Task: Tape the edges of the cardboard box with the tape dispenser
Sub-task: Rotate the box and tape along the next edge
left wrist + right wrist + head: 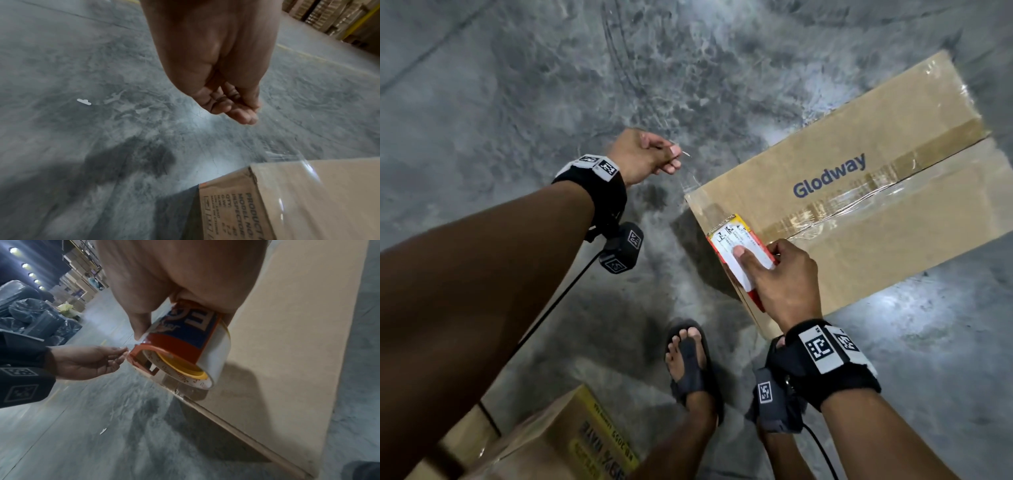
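A brown cardboard box (859,219) printed "Glodway" lies on the concrete floor, with clear tape along its middle seam (835,214). My right hand (780,274) grips a red and yellow tape dispenser (736,240) at the box's near left end. In the right wrist view the dispenser (185,350) and its roll sit against the box (287,353) edge. My left hand (671,157) is out to the left over the floor and pinches the end of a clear tape strip (292,156) that runs toward the box corner (252,168). The left hand (98,360) shows close beside the dispenser's cutter.
A second cardboard box (558,442) with yellow print stands at the bottom left. My sandalled foot (688,356) is between the two boxes. Black plastic bags (37,316) and stacked cartons (333,17) stand farther off. A white scrap (83,101) lies on the floor.
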`<action>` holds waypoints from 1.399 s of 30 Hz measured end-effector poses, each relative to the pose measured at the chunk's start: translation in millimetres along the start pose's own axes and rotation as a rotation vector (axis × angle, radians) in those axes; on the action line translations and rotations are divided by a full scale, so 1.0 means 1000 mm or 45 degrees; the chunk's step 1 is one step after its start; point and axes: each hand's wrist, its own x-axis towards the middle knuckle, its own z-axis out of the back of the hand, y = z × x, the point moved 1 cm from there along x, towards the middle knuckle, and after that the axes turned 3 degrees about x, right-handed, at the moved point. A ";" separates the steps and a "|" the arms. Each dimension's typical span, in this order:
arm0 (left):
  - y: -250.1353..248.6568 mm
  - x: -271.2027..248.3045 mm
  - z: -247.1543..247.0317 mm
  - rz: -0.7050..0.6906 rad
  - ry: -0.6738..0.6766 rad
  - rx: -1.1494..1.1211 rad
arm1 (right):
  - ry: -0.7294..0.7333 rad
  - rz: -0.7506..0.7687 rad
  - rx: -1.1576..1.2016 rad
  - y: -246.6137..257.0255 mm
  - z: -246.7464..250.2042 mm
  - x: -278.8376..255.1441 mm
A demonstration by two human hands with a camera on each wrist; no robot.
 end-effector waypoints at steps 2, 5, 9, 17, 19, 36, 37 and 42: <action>0.000 0.002 -0.007 -0.013 -0.028 0.033 | -0.013 -0.006 -0.003 -0.002 -0.002 -0.001; 0.000 0.004 -0.014 0.000 -0.060 0.031 | -0.017 -0.020 -0.004 -0.004 -0.004 -0.003; 0.007 0.006 -0.020 0.017 -0.077 0.050 | -0.005 -0.042 -0.048 -0.004 -0.005 -0.002; 0.016 0.012 -0.035 0.081 -0.161 0.055 | 0.020 -0.072 -0.083 -0.002 -0.006 0.001; 0.022 0.013 -0.047 0.153 -0.210 0.049 | 0.018 -0.069 -0.088 -0.002 -0.006 0.000; 0.007 -0.030 -0.076 0.126 0.051 0.553 | 0.020 -0.135 -0.105 0.001 -0.005 0.000; 0.004 -0.031 -0.076 0.142 0.107 0.581 | 0.024 -0.138 -0.109 0.001 -0.005 -0.001; -0.021 -0.052 -0.091 -0.162 0.068 0.761 | 0.029 -0.153 -0.136 0.002 -0.008 -0.001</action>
